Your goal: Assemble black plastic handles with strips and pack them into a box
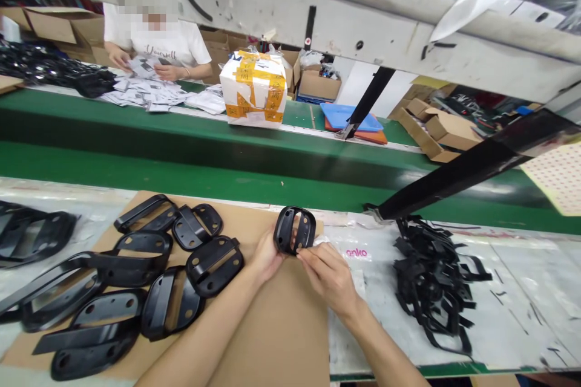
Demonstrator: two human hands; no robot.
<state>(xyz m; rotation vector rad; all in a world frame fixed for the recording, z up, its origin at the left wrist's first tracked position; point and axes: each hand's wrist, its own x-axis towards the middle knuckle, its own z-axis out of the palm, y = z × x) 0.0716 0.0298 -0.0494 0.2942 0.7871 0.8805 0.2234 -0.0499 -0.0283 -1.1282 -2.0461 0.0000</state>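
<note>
I hold a black oval plastic part [295, 230] with a central bar upright between both hands, above a brown cardboard sheet [276, 326]. My left hand [267, 257] grips its lower left edge. My right hand [329, 272] pinches its lower right edge with the fingertips. Several similar black plastic parts [149, 272] lie spread over the cardboard to the left of my hands. A clear plastic bag with pink "anko" lettering [356, 252] lies just right of the held part.
A heap of black plastic strips [436, 278] lies to the right. A green conveyor belt [181, 157] runs across beyond the bench. On it stands a taped white box [254, 87]. Across it a person in a white shirt [158, 42] handles paper sheets [145, 94]. Cardboard boxes [436, 130] sit far right.
</note>
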